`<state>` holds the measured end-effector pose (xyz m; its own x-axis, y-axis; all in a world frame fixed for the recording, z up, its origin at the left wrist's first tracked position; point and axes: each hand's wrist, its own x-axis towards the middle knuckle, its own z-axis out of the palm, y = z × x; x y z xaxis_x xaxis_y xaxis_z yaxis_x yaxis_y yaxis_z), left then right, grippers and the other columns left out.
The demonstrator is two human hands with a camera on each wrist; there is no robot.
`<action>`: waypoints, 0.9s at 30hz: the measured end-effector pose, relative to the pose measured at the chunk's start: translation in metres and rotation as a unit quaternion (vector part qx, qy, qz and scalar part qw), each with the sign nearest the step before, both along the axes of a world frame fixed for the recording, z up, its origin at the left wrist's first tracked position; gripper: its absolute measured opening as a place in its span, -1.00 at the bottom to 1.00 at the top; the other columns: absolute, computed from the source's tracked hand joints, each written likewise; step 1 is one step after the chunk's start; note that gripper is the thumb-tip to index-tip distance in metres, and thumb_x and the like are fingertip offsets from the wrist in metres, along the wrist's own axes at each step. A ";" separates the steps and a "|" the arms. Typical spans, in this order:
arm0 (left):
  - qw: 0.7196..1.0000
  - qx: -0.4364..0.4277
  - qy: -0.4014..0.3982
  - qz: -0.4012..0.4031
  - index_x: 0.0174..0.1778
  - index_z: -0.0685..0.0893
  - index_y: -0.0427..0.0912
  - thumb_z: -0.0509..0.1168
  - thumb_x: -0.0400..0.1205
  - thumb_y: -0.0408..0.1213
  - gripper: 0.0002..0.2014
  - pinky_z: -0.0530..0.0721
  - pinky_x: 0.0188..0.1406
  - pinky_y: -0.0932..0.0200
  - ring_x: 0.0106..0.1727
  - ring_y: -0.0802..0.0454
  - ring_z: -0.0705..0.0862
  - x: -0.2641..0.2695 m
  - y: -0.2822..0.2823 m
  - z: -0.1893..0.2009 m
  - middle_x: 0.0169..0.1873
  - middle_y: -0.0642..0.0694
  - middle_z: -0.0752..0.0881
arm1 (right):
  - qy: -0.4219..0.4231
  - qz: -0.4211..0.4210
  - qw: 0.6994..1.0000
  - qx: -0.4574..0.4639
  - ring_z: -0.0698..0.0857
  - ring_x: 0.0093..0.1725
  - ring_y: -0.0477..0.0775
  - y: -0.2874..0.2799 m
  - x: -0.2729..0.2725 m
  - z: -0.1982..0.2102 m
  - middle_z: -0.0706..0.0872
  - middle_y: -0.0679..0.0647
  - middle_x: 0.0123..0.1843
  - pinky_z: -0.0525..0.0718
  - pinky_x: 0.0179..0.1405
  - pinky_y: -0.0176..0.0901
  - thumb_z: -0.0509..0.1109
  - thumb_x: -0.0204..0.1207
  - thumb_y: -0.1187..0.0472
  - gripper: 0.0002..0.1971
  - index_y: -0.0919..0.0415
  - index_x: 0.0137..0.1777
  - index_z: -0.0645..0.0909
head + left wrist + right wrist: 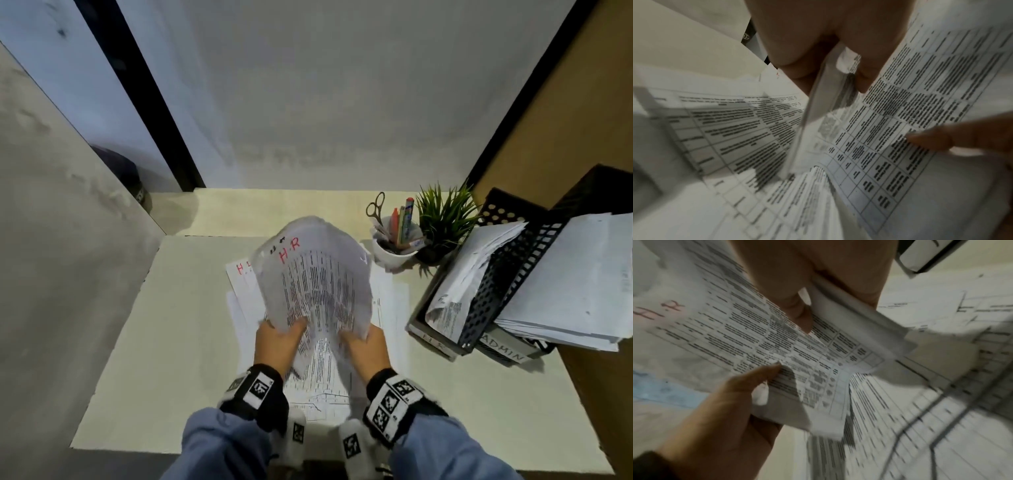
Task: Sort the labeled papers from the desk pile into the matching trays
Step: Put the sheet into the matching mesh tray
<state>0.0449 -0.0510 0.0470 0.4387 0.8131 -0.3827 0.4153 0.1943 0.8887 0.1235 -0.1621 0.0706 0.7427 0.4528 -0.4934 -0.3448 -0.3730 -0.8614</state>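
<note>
A printed sheet marked "H.R" in red (315,274) is lifted off the desk pile (383,301), curling upward. My left hand (281,334) pinches its lower left edge, and my right hand (363,337) pinches the lower right. In the left wrist view my left hand (830,78) has thumb and fingers clamped on the paper's edge (818,100). The right wrist view shows my right hand (830,305) holding the same sheet (748,331). Another "H" labeled page (243,274) lies under it. Black mesh trays (496,291) stand at the right; one carries an "ADMIN" label (503,351).
A white cup with scissors and pens (394,240) and a small green plant (442,222) stand behind the pile, left of the trays. Both trays hold stacks of paper (565,284). A wall rises at the left, and the desk's front edge (205,448) is near my sleeves.
</note>
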 end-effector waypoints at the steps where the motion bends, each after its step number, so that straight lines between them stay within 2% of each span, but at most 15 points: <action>1: 1.000 0.015 -0.001 0.020 -0.21 0.68 -0.30 0.42 0.53 -0.31 -0.88 0.62 -0.37 0.23 -0.31 -0.09 0.68 0.000 0.002 -0.001 -0.36 -0.17 0.71 | -0.010 -0.003 1.000 0.004 0.55 -0.52 -0.14 -0.001 0.004 0.004 0.55 -0.07 -0.52 0.46 -0.64 -0.54 0.25 0.55 0.50 -0.71 0.20 -0.36 0.50; 3: 0.996 0.061 -0.024 0.054 -0.14 0.70 -0.21 0.42 0.54 -0.28 -0.92 0.64 -0.35 0.17 -0.33 -0.07 0.68 0.003 0.006 0.012 -0.33 -0.16 0.72 | -0.064 -0.002 0.997 0.036 0.67 -0.37 -0.09 -0.003 0.020 0.020 0.65 -0.05 -0.34 0.55 -0.52 -0.54 0.25 0.57 0.47 -0.82 0.23 -0.15 0.60; 6: 0.987 0.135 -0.063 0.057 -0.04 0.66 -0.22 0.40 0.55 -0.29 -0.87 0.58 -0.49 0.47 -0.47 0.27 0.64 0.018 0.015 0.044 -0.38 -0.04 0.70 | -0.250 0.020 0.968 0.012 0.63 -0.06 -0.14 -0.012 0.055 0.047 0.66 -0.01 0.02 0.63 -0.15 -0.52 0.34 0.57 0.30 -0.82 0.18 0.14 0.61; 8: 0.980 0.185 -0.066 0.017 -0.17 0.66 -0.26 0.39 0.53 -0.32 -0.92 0.52 -0.51 0.52 -0.54 0.34 0.59 0.031 0.018 0.069 -0.43 -0.08 0.68 | -0.393 -0.064 0.914 -0.079 0.53 0.21 -0.05 -0.022 0.080 0.058 0.52 0.08 0.28 0.48 0.21 -0.37 0.38 0.54 0.16 -0.65 0.16 0.31 0.53; 9: 0.976 0.206 -0.065 -0.012 -0.27 0.64 -0.30 0.38 0.53 -0.33 -0.87 0.54 -0.51 0.41 -0.55 0.27 0.57 0.037 0.019 0.082 -0.47 -0.19 0.67 | -0.436 -0.117 0.881 -0.140 0.43 0.35 0.07 -0.028 0.092 0.061 0.44 0.13 0.38 0.41 0.31 -0.20 0.41 0.51 0.09 -0.53 0.15 0.40 0.46; 10: 0.972 0.221 -0.066 -0.047 -0.34 0.61 -0.35 0.36 0.53 -0.33 -0.82 0.57 -0.49 0.26 -0.54 0.15 0.56 0.043 0.019 0.092 -0.47 -0.31 0.66 | -0.426 -0.162 0.868 -0.195 0.34 0.43 0.18 -0.036 0.106 0.058 0.36 0.19 0.46 0.37 0.36 -0.03 0.44 0.48 0.03 -0.39 0.16 0.48 0.37; 11: 0.967 0.233 -0.067 -0.082 -0.37 0.59 -0.38 0.35 0.52 -0.34 -0.80 0.58 -0.49 0.17 -0.52 0.06 0.56 0.049 0.017 0.104 -0.46 -0.36 0.67 | -0.361 -0.196 0.881 -0.235 0.29 0.48 0.26 -0.042 0.119 0.055 0.30 0.25 0.52 0.34 0.40 0.08 0.47 0.43 -0.02 -0.26 0.19 0.55 0.28; 12: 0.960 0.247 -0.065 -0.119 -0.38 0.59 -0.38 0.35 0.52 -0.34 -0.79 0.56 -0.50 0.18 -0.51 0.02 0.55 0.055 0.015 0.115 -0.46 -0.36 0.67 | -0.255 -0.220 0.910 -0.243 0.29 0.51 0.32 -0.049 0.131 0.051 0.27 0.31 0.55 0.34 0.41 0.13 0.51 0.39 -0.04 -0.15 0.23 0.58 0.20; 14: 0.939 0.277 -0.046 -0.199 -0.48 0.55 -0.24 0.34 0.52 -0.35 -0.76 0.48 -0.53 0.30 -0.55 0.06 0.53 0.070 0.009 0.135 -0.56 -0.23 0.62 | -0.020 -0.244 0.950 -0.193 0.48 0.38 0.38 -0.060 0.147 0.039 0.45 0.38 0.43 0.50 0.20 0.12 0.52 0.40 0.03 -0.16 0.39 0.56 0.21; 15: 0.926 0.293 -0.027 -0.238 -0.53 0.48 -0.10 0.33 0.52 -0.35 -0.70 0.43 -0.58 0.42 -0.59 0.14 0.50 0.078 0.005 0.144 -0.61 -0.09 0.56 | 0.052 -0.229 0.957 -0.169 0.61 0.15 0.38 -0.066 0.152 0.035 0.60 0.38 0.21 0.55 -0.04 0.06 0.49 0.43 0.11 -0.26 0.46 0.50 0.29; 16: 0.911 0.309 -0.007 -0.272 -0.55 0.40 0.01 0.32 0.53 -0.35 -0.64 0.36 -0.62 0.50 -0.63 0.24 0.46 0.086 0.001 0.151 -0.63 0.03 0.50 | 0.073 -0.214 0.961 -0.158 0.62 -0.09 0.33 -0.072 0.157 0.031 0.63 0.33 -0.04 0.52 -0.24 -0.02 0.46 0.45 0.20 -0.36 0.48 0.46 0.35; 17: 0.897 0.327 0.011 -0.297 -0.55 0.37 0.05 0.31 0.53 -0.34 -0.62 0.33 -0.64 0.50 -0.65 0.24 0.45 0.095 -0.002 0.157 -0.63 0.10 0.46 | 0.054 -0.211 0.964 -0.155 0.57 -0.20 0.26 -0.078 0.161 0.028 0.58 0.28 -0.15 0.47 -0.33 -0.07 0.42 0.46 0.29 -0.44 0.47 0.43 0.39; 20: 0.861 0.373 0.055 -0.340 -0.46 0.49 -0.09 0.30 0.52 -0.28 -0.77 0.29 -0.57 0.32 -0.53 0.15 0.47 0.123 -0.011 0.167 -0.58 0.07 0.47 | -0.059 -0.203 0.968 -0.132 0.52 -0.13 0.17 -0.091 0.168 0.032 0.56 0.23 -0.05 0.43 -0.37 -0.16 0.29 0.46 0.45 -0.69 0.37 0.21 0.52; 24: 0.835 0.407 0.061 -0.365 -0.38 0.51 -0.15 0.29 0.52 -0.26 -0.83 0.26 -0.55 0.27 -0.48 0.08 0.43 0.157 -0.034 0.179 -0.55 0.00 0.45 | -0.112 -0.159 0.976 -0.101 0.52 -0.19 0.14 -0.110 0.169 0.055 0.56 0.18 -0.08 0.40 -0.41 -0.22 0.23 0.46 0.51 -0.74 0.28 0.10 0.53; 27: 0.822 0.409 0.065 -0.390 -0.34 0.53 -0.19 0.30 0.53 -0.27 -0.85 0.39 -0.43 0.19 -0.38 -0.07 0.51 0.178 -0.056 0.181 -0.50 -0.04 0.47 | -0.138 -0.140 0.978 -0.075 0.56 -0.18 0.15 -0.118 0.174 0.068 0.58 0.21 -0.12 0.47 -0.35 -0.20 0.17 0.44 0.55 -0.74 0.31 0.03 0.55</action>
